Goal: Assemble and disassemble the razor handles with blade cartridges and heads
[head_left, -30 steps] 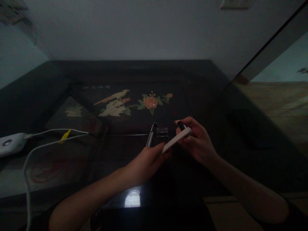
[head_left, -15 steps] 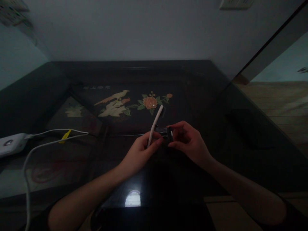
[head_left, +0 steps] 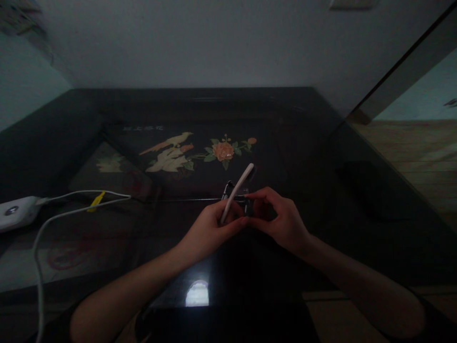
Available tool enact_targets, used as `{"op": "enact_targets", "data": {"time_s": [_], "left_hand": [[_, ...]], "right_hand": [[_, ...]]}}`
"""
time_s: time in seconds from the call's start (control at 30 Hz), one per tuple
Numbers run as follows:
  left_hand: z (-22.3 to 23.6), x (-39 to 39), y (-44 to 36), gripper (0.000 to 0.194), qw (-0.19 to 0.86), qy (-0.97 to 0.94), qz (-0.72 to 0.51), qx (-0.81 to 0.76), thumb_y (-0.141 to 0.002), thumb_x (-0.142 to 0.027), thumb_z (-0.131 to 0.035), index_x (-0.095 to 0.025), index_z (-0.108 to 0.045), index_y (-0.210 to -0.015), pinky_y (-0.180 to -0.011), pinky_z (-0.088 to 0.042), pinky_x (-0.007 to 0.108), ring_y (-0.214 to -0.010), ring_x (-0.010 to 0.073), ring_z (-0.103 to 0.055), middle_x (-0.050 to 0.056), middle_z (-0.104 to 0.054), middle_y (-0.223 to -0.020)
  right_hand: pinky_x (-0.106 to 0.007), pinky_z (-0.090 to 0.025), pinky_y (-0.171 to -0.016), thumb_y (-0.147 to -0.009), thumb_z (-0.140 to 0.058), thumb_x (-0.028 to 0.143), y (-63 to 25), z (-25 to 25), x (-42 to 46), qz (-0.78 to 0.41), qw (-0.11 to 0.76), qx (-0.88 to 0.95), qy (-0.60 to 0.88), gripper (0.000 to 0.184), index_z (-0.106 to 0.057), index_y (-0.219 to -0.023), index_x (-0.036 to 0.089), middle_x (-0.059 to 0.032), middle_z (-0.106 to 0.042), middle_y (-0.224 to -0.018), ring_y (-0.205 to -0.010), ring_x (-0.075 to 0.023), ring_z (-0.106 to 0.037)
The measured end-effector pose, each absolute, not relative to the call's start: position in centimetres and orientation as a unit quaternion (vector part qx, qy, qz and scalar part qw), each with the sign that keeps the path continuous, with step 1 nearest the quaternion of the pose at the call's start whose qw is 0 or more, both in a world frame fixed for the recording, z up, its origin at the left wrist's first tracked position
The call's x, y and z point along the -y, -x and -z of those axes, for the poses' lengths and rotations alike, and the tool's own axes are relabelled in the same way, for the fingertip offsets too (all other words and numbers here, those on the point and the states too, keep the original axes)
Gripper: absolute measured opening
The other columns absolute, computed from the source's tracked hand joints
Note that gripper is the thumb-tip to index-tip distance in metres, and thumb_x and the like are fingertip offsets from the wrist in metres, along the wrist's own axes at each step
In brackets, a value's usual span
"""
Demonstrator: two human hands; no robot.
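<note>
My left hand (head_left: 209,226) is closed around a slim white toothbrush (head_left: 238,186), which slants up and to the right with dark bristles along its tip. Its fingers also meet a small dark piece with shiny edges (head_left: 247,206), low over the table in front of me. Thumb and fingertips of my right hand (head_left: 282,214) pinch that piece from the right. The two hands nearly touch. Just behind the toothbrush, a thin dark part with bright edges (head_left: 227,189) shows above my left fingers. Dim light and the fingers hide what exactly these small parts are.
The dark glossy table (head_left: 307,157) bears a bird-and-flower picture (head_left: 223,151). At left lies a white device (head_left: 17,213) with a white cable (head_left: 59,216) and a yellow tag (head_left: 96,202). A dark flat object (head_left: 367,188) lies at right. Behind stands a wall (head_left: 196,43).
My right hand has shifted slightly left with the dark piece, closer to my left hand. The toothbrush now leans further right, and its bristles show more plainly.
</note>
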State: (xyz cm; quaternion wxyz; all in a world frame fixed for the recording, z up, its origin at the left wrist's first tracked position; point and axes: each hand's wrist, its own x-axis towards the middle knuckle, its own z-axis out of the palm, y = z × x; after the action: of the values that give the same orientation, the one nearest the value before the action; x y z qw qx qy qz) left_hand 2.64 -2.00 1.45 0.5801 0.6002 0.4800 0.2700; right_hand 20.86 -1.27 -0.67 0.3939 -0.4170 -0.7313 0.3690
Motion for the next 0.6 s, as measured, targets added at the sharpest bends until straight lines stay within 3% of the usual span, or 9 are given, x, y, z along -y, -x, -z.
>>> {"op": "enact_targets", "data": {"time_s": [0.6], "left_hand": [[-0.82,1.91,-2.55,0.028,0.555,-0.588,-0.298,-0.508,-0.077,-0.042,-0.06,-0.014,-0.057,-0.079,-0.048,-0.024,0.02,-0.051,0.0079,-0.031,-0.008,-0.036,-0.055]], "right_hand": [[-0.023,-0.042,-0.053,-0.079,-0.072,0.024,-20.9,0.69,1.33,-0.32,0.383,0.768,0.401,0.039,-0.054,-0.113,0.021,0.0061,-0.054,-0.066,-0.055,-0.0108,-0.053]]}}
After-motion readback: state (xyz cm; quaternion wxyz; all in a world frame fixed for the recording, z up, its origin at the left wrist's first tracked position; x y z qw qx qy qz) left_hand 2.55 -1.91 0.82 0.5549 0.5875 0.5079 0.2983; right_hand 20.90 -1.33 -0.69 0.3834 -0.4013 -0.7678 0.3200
